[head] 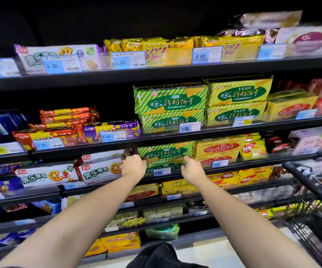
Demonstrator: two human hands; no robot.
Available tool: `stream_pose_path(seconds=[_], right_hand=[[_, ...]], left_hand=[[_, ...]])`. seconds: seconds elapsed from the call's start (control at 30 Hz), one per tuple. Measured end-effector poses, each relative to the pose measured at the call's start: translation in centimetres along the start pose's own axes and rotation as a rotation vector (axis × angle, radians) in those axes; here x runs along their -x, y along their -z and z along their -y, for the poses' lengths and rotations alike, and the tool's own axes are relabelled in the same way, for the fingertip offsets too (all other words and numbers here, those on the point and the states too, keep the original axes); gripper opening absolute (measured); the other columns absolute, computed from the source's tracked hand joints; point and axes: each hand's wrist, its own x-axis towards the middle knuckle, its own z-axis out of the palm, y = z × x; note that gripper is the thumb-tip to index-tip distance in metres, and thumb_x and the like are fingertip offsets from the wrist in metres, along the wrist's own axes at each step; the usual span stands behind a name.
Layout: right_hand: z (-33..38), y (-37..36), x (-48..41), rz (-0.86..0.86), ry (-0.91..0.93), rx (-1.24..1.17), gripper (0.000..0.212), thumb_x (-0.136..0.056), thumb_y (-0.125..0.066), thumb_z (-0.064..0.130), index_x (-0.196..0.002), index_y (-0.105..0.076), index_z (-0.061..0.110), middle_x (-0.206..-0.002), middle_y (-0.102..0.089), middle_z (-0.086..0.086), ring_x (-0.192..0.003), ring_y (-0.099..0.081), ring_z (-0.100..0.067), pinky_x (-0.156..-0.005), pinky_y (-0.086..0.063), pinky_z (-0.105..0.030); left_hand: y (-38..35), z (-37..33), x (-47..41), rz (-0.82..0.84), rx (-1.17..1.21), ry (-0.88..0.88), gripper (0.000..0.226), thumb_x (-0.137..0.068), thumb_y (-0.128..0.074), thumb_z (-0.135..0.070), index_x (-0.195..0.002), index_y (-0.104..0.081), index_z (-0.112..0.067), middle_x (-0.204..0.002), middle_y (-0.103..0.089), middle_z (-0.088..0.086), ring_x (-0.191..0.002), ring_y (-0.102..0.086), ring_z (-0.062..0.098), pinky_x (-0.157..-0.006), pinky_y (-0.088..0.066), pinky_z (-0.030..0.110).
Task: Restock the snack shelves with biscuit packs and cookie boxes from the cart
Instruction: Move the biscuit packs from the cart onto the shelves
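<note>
a: where are your hands right now?

b: i have both up around the 6.00 price tag [158,172] on the shelf [243,163]. my left hand [134,165] is just left of the tag, my right hand [192,168] just right of it.

a: and the biscuits?

b: the green striped biscuit pack [166,150] lies flat directly above the tag, on top of another like it, between my two hands.

a: are you gripping it?

b: my right hand lies with its fingers fairly straight, touching the pack's right end. my left hand has its fingers curled at the pack's left end, by something dark red, and i cannot tell whether they hold anything.

a: what else is nearby?

b: white cookie boxes [100,169] lie left of the tag, yellow packs [217,147] right of it. the cart [299,172] shows its black rim far right of the tag.
</note>
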Motion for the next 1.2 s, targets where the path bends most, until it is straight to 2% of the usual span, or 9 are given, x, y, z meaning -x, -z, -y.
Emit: stream_pose_path(seconds=[0.1, 0.23, 0.4, 0.5, 0.7, 0.77, 0.9, 1.03, 1.2], right_hand=[[0.5, 0.8, 0.8, 0.043, 0.002, 0.021, 0.052, -0.103, -0.047, 0.020, -0.152, -0.036, 0.010, -0.110, -0.070, -0.015, -0.093, -0.064, -0.027, -0.102, -0.044, -0.038], [1.6, 2.2, 1.9, 0.105, -0.008, 0.035, 0.054, -0.102, -0.047, 0.021, -0.154, -0.033, 0.015, -0.121, -0.067, -0.015, -0.095, -0.062, -0.026, -0.095, -0.050, -0.037], [3.0, 3.7, 3.8, 0.178, -0.039, 0.063, 0.056, -0.102, -0.048, 0.023, -0.156, -0.031, 0.019, -0.136, -0.059, -0.015, -0.107, -0.064, -0.029, -0.093, -0.055, -0.041], [3.8, 4.3, 5.3, 0.202, -0.044, 0.104, 0.056, -0.102, -0.048, 0.025, -0.155, -0.033, 0.023, -0.132, -0.061, -0.014, -0.105, -0.065, -0.030, -0.089, -0.056, -0.042], [4.8, 6.1, 8.6, 0.251, 0.038, 0.237, 0.052, -0.103, -0.045, 0.029, -0.154, -0.034, 0.024, -0.141, -0.049, -0.013, -0.115, -0.059, -0.034, -0.088, -0.054, -0.043], [4.8, 6.7, 10.2, 0.258, 0.064, 0.295, 0.051, -0.103, -0.045, 0.030, -0.153, -0.036, 0.024, -0.145, -0.047, -0.013, -0.121, -0.055, -0.036, -0.093, -0.052, -0.043], [4.6, 7.3, 13.7, 0.293, 0.132, 0.423, 0.048, -0.101, -0.046, 0.034, -0.147, -0.042, 0.020, -0.140, -0.053, -0.012, -0.124, -0.051, -0.036, -0.095, -0.048, -0.044], [5.1, 6.9, 17.3, 0.389, 0.158, 0.464, 0.050, -0.100, -0.048, 0.030, -0.149, -0.040, 0.021, -0.145, -0.046, -0.012, -0.132, -0.043, -0.037, -0.104, -0.042, -0.048], [9.6, 4.5, 20.3, 0.437, 0.273, 0.515, 0.053, -0.100, -0.047, 0.029, -0.152, -0.037, 0.024, -0.150, -0.043, -0.008, -0.136, -0.041, -0.034, -0.108, -0.042, -0.047]], left_hand=[[0.6, 0.4, 0.7, 0.026, 0.018, -0.015, 0.045, -0.097, -0.054, -0.046, -0.106, -0.065, -0.003, -0.110, -0.066, 0.021, -0.104, -0.062, 0.039, -0.088, -0.055, 0.046], [1.3, 1.2, 2.2, 0.069, -0.063, -0.048, 0.053, -0.097, -0.050, -0.056, -0.119, -0.058, -0.008, -0.122, -0.057, 0.017, -0.118, -0.053, 0.038, -0.095, -0.049, 0.046], [2.0, 1.6, 4.0, 0.162, -0.056, -0.134, 0.054, -0.098, -0.051, -0.051, -0.136, -0.047, -0.012, -0.135, -0.050, 0.013, -0.129, -0.045, 0.036, -0.101, -0.046, 0.049], [2.7, 1.3, 5.2, 0.220, -0.077, -0.202, 0.058, -0.098, -0.051, -0.050, -0.145, -0.043, -0.016, -0.146, -0.043, 0.013, -0.133, -0.045, 0.034, -0.106, -0.043, 0.047], [4.9, -0.1, 8.0, 0.253, -0.179, -0.356, 0.052, -0.100, -0.047, -0.049, -0.143, -0.046, -0.019, -0.138, -0.049, 0.006, -0.129, -0.047, 0.031, -0.105, -0.040, 0.046], [5.6, -0.5, 10.0, 0.249, -0.224, -0.387, 0.050, -0.101, -0.044, -0.049, -0.142, -0.047, -0.020, -0.138, -0.050, 0.005, -0.127, -0.048, 0.030, -0.102, -0.040, 0.046], [6.3, 0.3, 15.3, 0.276, -0.246, -0.335, 0.048, -0.101, -0.041, -0.050, -0.138, -0.050, -0.021, -0.135, -0.051, 0.005, -0.124, -0.050, 0.031, -0.101, -0.041, 0.047], [6.8, 3.0, 20.7, 0.312, -0.251, -0.262, 0.048, -0.100, -0.039, -0.051, -0.138, -0.050, -0.022, -0.138, -0.050, 0.004, -0.129, -0.046, 0.030, -0.105, -0.037, 0.047], [9.5, 8.3, 25.4, 0.289, -0.240, -0.108, 0.046, -0.100, -0.042, -0.049, -0.138, -0.051, -0.023, -0.137, -0.052, 0.004, -0.129, -0.047, 0.029, -0.106, -0.036, 0.046]])
